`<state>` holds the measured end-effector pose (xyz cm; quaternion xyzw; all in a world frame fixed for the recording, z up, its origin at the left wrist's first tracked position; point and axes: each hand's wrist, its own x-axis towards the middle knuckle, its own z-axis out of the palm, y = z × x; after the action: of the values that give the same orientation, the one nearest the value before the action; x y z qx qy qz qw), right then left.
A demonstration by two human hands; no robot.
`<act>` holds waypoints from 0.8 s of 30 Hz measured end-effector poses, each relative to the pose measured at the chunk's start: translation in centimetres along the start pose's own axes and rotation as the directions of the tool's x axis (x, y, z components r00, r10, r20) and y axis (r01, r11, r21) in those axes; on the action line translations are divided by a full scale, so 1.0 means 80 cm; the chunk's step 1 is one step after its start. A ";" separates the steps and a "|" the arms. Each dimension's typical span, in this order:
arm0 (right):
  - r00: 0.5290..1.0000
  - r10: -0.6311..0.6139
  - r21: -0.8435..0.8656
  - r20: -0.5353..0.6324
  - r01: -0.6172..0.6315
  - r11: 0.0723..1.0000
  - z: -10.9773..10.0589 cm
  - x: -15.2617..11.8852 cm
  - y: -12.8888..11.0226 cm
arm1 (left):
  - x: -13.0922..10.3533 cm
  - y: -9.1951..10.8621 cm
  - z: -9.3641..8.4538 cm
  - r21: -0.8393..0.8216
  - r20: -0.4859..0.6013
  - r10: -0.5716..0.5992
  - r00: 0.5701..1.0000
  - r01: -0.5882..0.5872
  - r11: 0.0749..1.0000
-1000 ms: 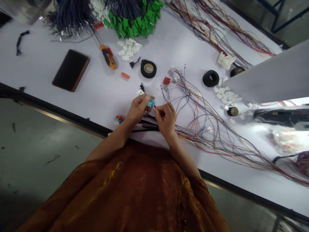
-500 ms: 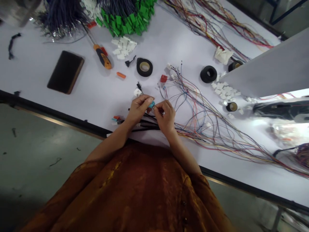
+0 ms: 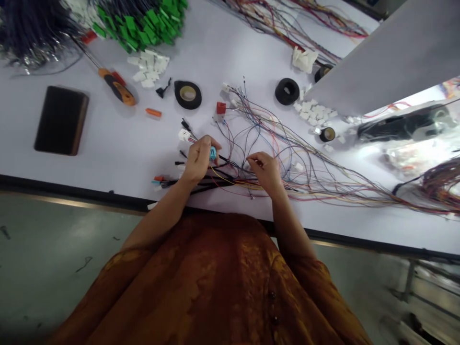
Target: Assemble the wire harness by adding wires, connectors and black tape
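Note:
My left hand (image 3: 200, 160) is closed around a light blue connector (image 3: 212, 153), which shows between thumb and fingers. A yellow wire (image 3: 223, 179) runs from near this connector to the right. My right hand (image 3: 266, 173) is apart from it, over the wire bundle (image 3: 309, 184). Its thumb and forefinger come together at the wires; whether a wire is between them is too small to tell. Above the left hand lies a white connector (image 3: 184, 134). A red connector (image 3: 221, 108) with thin wires rests further back.
Black tape rolls (image 3: 187, 95) and a screwdriver (image 3: 117, 87) lie behind my hands. A dark flat case (image 3: 61, 120) is at the left. Green connectors (image 3: 143, 28) and white connector pieces (image 3: 149, 67) are heaped at the back. A grey panel (image 3: 373, 62) rises at the right.
My right hand has drawn away from the light blue connector toward the right, over the wires. The left hand keeps the connector. The whole view has shifted and turned slightly.

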<state>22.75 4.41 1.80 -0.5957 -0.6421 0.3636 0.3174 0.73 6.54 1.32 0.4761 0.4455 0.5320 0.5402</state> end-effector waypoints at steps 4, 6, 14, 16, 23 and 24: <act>0.994 0.099 -0.097 0.044 -0.094 0.991 -0.004 -0.004 -0.007 | 0.009 -0.019 -0.013 -0.054 -0.048 -0.061 0.997 0.058 0.997; 0.989 0.126 -0.141 0.072 -0.115 0.983 -0.003 -0.002 -0.011 | 0.012 -0.023 -0.015 -0.094 -0.080 -0.080 0.994 0.072 0.993; 0.984 0.178 -0.292 -0.011 -0.174 0.940 0.011 0.024 -0.022 | 0.009 -0.024 -0.014 -0.044 -0.098 -0.083 0.992 0.079 0.996; 0.966 0.257 -0.347 0.004 -0.240 0.907 0.016 0.030 -0.027 | 0.009 -0.024 -0.014 -0.056 -0.093 -0.067 0.993 0.062 0.997; 0.965 0.260 -0.086 0.048 -0.255 0.963 0.019 0.032 -0.020 | 0.008 -0.027 -0.015 -0.053 -0.076 -0.017 0.997 0.013 0.999; 0.958 0.281 0.031 0.055 -0.283 0.959 0.016 0.029 -0.016 | 0.008 -0.028 -0.015 -0.046 -0.074 -0.017 0.997 0.014 0.999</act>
<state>20.77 6.61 2.17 -0.6658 -0.5510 0.4321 0.2576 -0.12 7.24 -1.09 0.4400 0.4569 0.5552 0.5380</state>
